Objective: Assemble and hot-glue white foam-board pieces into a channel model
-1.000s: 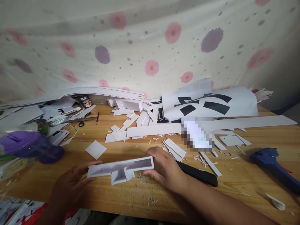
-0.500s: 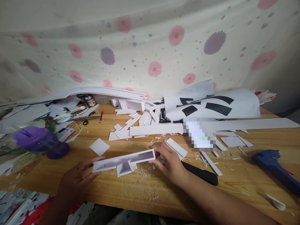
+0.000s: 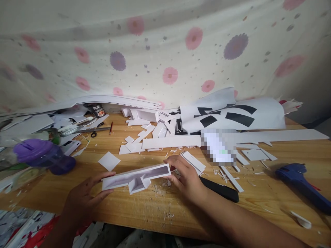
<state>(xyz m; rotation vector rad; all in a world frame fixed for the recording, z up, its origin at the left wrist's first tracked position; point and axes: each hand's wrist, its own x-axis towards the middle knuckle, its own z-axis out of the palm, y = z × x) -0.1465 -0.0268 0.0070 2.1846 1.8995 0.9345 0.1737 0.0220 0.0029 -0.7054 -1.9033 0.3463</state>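
In the lower centre of the frame, a white T-shaped open box (image 3: 139,174) is held between two hands, its hollow side facing the camera and its short stem pointing toward the bottom edge. The left hand (image 3: 81,196) pinches its left end, fingers above and thumb below; the right hand (image 3: 190,179) clamps the right end, which sits slightly higher in the frame. Just above the box's left part, a white square piece (image 3: 109,161) lies on the wooden table (image 3: 144,220). A black bar-shaped object (image 3: 219,189) lies beside the right wrist, partly hidden by it. At the right edge is a blue glue gun (image 3: 297,179), with a white plastic spoon (image 3: 301,220) below it. A purple-lidded cup (image 3: 38,155) stands at the left, and scissors (image 3: 94,133) and a red pencil (image 3: 111,128) lie at upper left of centre. White strips (image 3: 172,142) stretch across the middle, below a curled sheet with black shapes (image 3: 269,112); a pixelated patch covers something beside them. A floral curtain (image 3: 144,69) fills the upper frame.
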